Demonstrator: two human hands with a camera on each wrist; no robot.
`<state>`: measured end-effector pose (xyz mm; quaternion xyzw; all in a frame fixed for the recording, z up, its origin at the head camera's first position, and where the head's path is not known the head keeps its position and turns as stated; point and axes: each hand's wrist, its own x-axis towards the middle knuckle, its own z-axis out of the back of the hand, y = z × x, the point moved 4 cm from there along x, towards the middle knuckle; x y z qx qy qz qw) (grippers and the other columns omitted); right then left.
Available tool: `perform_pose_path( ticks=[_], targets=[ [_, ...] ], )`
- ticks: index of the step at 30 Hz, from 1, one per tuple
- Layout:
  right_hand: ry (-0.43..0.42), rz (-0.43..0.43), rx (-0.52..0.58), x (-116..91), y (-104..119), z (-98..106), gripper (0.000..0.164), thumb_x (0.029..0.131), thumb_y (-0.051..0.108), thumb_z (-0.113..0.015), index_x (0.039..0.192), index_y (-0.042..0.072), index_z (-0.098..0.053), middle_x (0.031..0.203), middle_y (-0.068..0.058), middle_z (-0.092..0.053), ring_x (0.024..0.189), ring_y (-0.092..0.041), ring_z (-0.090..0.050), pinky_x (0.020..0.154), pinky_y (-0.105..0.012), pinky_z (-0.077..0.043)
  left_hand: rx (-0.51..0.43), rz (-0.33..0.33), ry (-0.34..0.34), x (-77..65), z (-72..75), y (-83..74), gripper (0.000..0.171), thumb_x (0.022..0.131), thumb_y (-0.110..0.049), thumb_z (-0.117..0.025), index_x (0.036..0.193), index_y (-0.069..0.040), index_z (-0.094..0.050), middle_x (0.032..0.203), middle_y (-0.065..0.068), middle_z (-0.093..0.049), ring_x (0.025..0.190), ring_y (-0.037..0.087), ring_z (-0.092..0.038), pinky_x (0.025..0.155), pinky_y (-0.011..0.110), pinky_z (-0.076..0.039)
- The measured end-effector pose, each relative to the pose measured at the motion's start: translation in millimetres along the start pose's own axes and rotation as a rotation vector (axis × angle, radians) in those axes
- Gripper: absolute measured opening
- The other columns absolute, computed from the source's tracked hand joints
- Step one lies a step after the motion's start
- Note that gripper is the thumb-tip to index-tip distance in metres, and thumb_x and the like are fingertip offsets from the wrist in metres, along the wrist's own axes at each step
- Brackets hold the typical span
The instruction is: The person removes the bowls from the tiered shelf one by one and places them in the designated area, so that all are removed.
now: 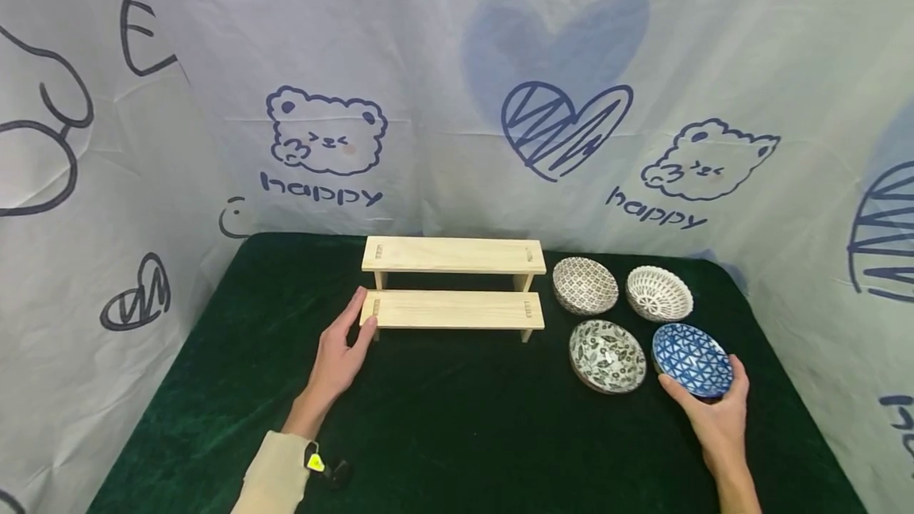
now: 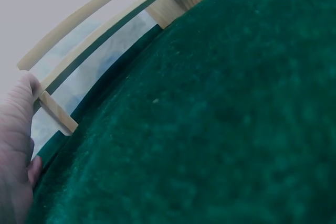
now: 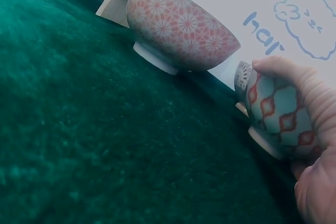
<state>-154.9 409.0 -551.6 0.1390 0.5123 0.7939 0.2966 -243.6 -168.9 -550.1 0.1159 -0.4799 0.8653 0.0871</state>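
Note:
My left hand (image 1: 339,355) holds the left end of the lower, nearer plank (image 1: 457,310) of a pale wooden two-level display stand, thumb at the front edge and fingers at the far corner. In the left wrist view, the thumb lies over the plank (image 2: 100,38) near its short leg (image 2: 59,114). At the right, my right hand (image 1: 717,415) grips a blue triangle-patterned bowl (image 1: 691,359) by its side, thumb near the front. Its outside, teal with red diamonds, shows as the bowl (image 3: 283,114) in the right wrist view; the fingers behind it are mostly hidden.
Beside the blue bowl is a green floral bowl (image 1: 608,357), pink outside. Behind them stand a brown-latticed bowl (image 1: 585,285) and a white ribbed bowl (image 1: 659,293). The higher plank (image 1: 454,255) is at the back. Dark green cloth (image 1: 471,435) covers the table; printed fabric (image 1: 443,38) hangs around.

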Motion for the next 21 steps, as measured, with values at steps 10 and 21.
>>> perform_pose_path(
  ticks=[10,21],
  targets=[
    [-0.029,0.175,-0.103,-5,15,6,0.117,0.087,0.033,-0.084,0.168,0.016,-0.001,0.174,-0.018,-0.003,0.159,-0.04,-0.006,0.128,-0.06,-0.007,0.17,0.027,0.052,-2.2,4.7,-11.8,0.067,0.107,-0.037,-0.059,0.164,-0.014,-0.034,0.174,0.004,-0.019,0.16,0.028,-0.019,0.125,0.06,-0.025],
    [0.0,0.664,-0.232,-39,71,-21,0.099,0.086,0.027,-0.082,0.165,0.009,-0.026,0.172,-0.019,-0.017,0.159,-0.042,-0.007,0.125,-0.069,-0.001,0.516,-0.167,0.107,-4.6,-1.7,-45.4,0.067,0.108,-0.041,-0.054,0.166,-0.016,-0.03,0.174,0.008,-0.021,0.162,0.029,-0.011,0.127,0.059,-0.02]
  ],
)
